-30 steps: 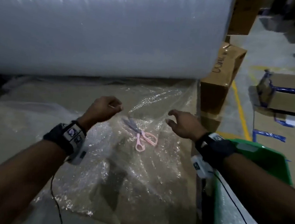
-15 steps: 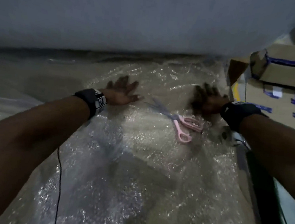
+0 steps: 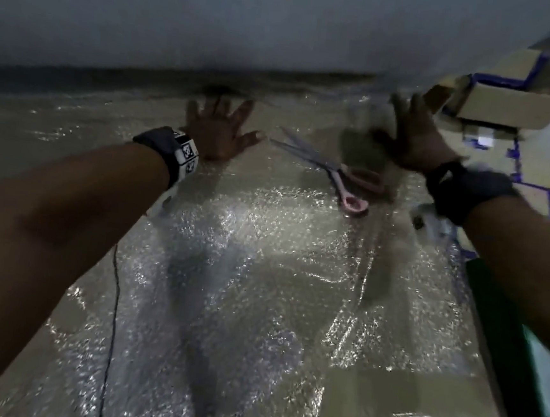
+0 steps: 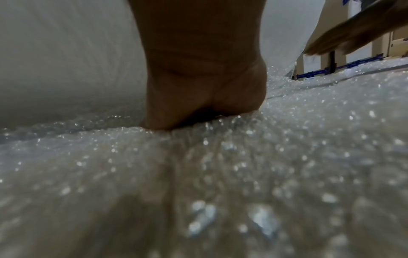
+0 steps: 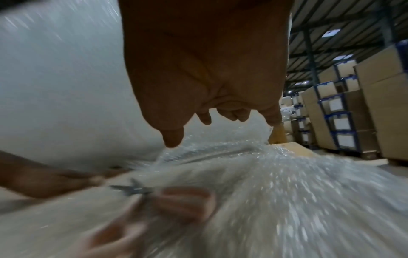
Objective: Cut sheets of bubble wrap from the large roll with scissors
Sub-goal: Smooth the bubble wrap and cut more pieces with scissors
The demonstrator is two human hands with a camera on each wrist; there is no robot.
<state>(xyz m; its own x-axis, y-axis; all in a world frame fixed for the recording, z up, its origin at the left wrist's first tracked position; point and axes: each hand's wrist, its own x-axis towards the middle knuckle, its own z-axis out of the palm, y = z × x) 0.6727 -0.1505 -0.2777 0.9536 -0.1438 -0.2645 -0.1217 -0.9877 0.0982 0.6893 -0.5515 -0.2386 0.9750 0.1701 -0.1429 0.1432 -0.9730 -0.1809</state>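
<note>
A sheet of bubble wrap (image 3: pixel 261 273) lies spread over the tan table (image 3: pixel 67 326), running up to the large roll (image 3: pixel 250 23) across the far side. The left hand (image 3: pixel 219 130) presses flat on the sheet, fingers spread. The right hand (image 3: pixel 413 137), fingers straight and holding nothing, hovers just beside pink-handled scissors (image 3: pixel 333 170) lying between the hands. Stacked cardboard boxes (image 5: pixel 357 108) with blue strapping fill the dim warehouse at right.

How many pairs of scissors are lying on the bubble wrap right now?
1. The pink-handled scissors lie on the bubble wrap sheet between the left hand and the right hand, blades open, neither hand holding them. More could be hidden out of view.
</note>
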